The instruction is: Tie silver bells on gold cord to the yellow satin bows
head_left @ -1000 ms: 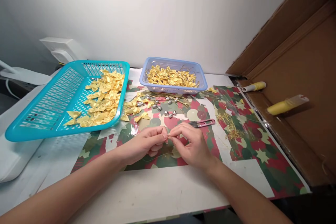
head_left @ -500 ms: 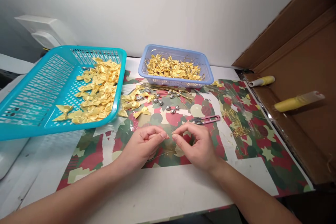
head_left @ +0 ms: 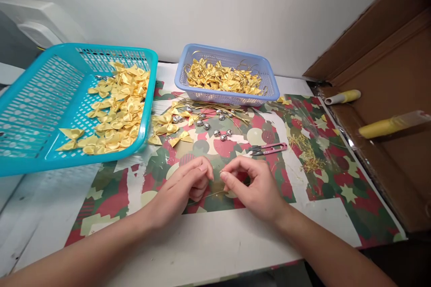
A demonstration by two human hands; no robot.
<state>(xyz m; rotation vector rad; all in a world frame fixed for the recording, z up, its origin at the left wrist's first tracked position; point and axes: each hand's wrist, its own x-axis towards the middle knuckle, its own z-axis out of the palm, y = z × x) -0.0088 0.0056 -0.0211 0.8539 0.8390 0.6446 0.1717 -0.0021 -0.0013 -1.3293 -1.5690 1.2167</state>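
Observation:
My left hand (head_left: 186,187) is closed over the patterned sheet, thumb laid along curled fingers; whatever it grips is hidden. Just across a small gap, my right hand (head_left: 252,184) pinches thumb and forefinger together on the end of a thin gold cord. A stretch of that gold cord (head_left: 215,194) runs low between the two hands. Beyond them lie several small silver bells (head_left: 222,136) in little clusters. Pink-handled thread snips (head_left: 269,148) rest behind my right hand. Loose yellow satin bows (head_left: 164,128) and a bundle of gold cords (head_left: 215,106) lie farther back.
At left stands a large turquoise basket (head_left: 153,94) with many yellow bows. A blue-purple basket (head_left: 227,95) at the back holds bows with gold cords. Gold cord clippings (head_left: 311,161) are heaped at right, beside a cardboard wall (head_left: 387,67) with yellow-and-clear tubes (head_left: 387,128) sticking out.
My left hand has turned slightly and its fingertips have drawn a little away from the right hand's pinch. The right hand keeps its pinch. The whole view has shifted slightly.

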